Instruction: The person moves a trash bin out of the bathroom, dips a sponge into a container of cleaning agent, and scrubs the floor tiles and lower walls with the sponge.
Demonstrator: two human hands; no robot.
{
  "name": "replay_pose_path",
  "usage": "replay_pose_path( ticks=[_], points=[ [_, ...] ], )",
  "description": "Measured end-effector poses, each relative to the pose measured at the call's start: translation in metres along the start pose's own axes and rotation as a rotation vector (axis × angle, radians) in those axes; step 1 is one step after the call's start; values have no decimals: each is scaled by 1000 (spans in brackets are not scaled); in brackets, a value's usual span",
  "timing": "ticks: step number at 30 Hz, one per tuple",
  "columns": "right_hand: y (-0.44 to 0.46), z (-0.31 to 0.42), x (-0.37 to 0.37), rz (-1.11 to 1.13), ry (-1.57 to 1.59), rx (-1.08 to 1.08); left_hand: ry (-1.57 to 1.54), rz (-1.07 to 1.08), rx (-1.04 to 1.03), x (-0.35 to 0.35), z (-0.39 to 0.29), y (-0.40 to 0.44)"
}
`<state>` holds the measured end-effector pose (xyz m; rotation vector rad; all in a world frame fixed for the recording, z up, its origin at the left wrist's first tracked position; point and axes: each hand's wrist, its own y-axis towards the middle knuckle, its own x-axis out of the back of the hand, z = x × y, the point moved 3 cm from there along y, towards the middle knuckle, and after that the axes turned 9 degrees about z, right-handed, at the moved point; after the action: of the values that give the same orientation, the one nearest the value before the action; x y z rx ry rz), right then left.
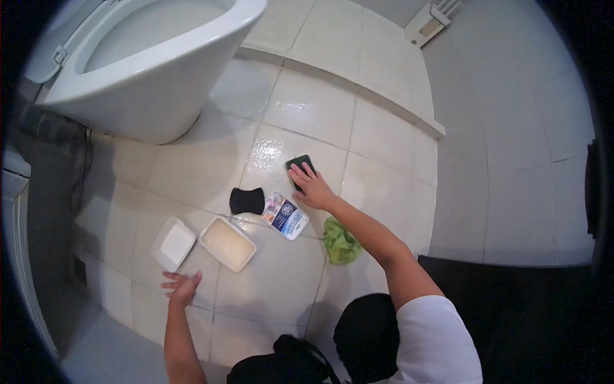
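My right hand (pixel 311 187) lies over a dark green scouring pad (pixel 300 161), pressing it against the tiled floor with the fingers across its top. My left hand (pixel 183 288) is open with fingers spread, low over the tiles just below an empty-looking white plastic tub (pixel 174 244); whether it touches the floor I cannot tell. A second white tub (pixel 228 244) beside it holds a pale, cream-coloured content. Between that tub and my right hand are a black sponge (pixel 247 201) with curved-in sides and a printed plastic lid (pixel 286 216). A crumpled green cloth or bag (pixel 341 241) sits under my right forearm.
A white toilet (pixel 153 77) stands at the upper left. A low tiled ledge (pixel 358 93) crosses the floor at the back, and a grey tiled wall (pixel 505 141) rises on the right. Wet, shiny patches show on the floor tiles (pixel 265 157). Black fabric-clad knees are at the bottom.
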<state>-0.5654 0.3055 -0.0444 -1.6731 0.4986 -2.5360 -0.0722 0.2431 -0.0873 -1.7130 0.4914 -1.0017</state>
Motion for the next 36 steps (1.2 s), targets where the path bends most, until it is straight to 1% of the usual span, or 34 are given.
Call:
replay_pose_path(
  ticks=[2,3,4,5,6,7,8,10,11,12,13,14,15,16,18,19,20,21,22,23,24,26,27,28,29,31,32,33,34,36],
  points=[
    [11,-32,20,9,-126,27,-41,-28,-31,-1,-12,-22],
    [12,-68,26,-79,4,-144,-15,-95,-39,-2,-9,-24],
    [9,-126,19,-316,170,-156,13,-159,-40,-6,-4,-23],
    [-12,-171,18,-423,156,-364,24,-174,-45,-10,7,-11],
    [-52,-193,34,-501,206,-465,63,-234,-108,-5,24,5],
    [-88,-234,29,-545,120,-552,103,-287,-167,-1,32,10],
    [-127,-256,32,-557,158,-613,120,-287,-154,-6,22,-13],
    [-177,-297,31,-544,104,-987,429,-684,-217,-17,-50,-99],
    [-174,-304,35,-541,107,-984,588,-790,-498,-25,-79,-116],
    [-167,-314,39,-561,103,-1075,749,-887,-788,-36,-109,-133],
    [-157,-323,43,-585,100,-1167,883,-743,-885,-53,-145,-153],
    [-131,-327,44,-637,22,-1120,1013,-599,-977,-75,-183,-170],
    [-99,-329,44,-690,-82,-1029,1051,-490,-1087,-97,-214,-176],
    [-66,-309,51,-697,-100,-911,1088,-375,-1191,-121,-239,-175],
    [-6,-256,51,-757,-260,-585,993,-315,-1221,-175,-274,-147],
    [18,-238,39,-679,-271,-412,945,-281,-1166,-205,-287,-121],
    [13,-197,39,-596,-234,-298,890,-245,-1115,-230,-298,-107],
    [3,-172,36,-510,-148,-170,894,-246,-1123,-248,-310,-113],
    [-18,-160,34,-513,-72,-42,838,-190,-965,-265,-317,-115],
    [-34,-177,35,-485,-94,-47,779,-126,-792,-275,-316,-114],
    [-54,-202,37,-454,-115,-45,773,-119,-775,-278,-316,-114],
    [-75,-262,54,-527,-267,-390,835,-33,-696,-282,-317,-109],
    [-79,-281,68,-541,-334,-489,838,-34,-674,-283,-316,-106],
    [-73,-292,79,-557,-400,-587,861,-55,-695,-283,-317,-105],
    [-55,-293,80,-545,-386,-581,886,-70,-717,-282,-316,-103],
    [-18,-287,85,-524,-149,-547,904,-37,-694,-280,-318,-101],
    [6,-276,67,-659,-192,-355,919,-9,-684,-279,-318,-101],
    [20,-240,56,-736,-195,-256,915,-13,-672,-278,-318,-102],
    [40,-216,28,-827,-74,-75,915,-13,-667,-280,-321,-101],
    [21,-136,34,-468,-59,139,925,-2,-653,-276,-319,-100]
  ],
)
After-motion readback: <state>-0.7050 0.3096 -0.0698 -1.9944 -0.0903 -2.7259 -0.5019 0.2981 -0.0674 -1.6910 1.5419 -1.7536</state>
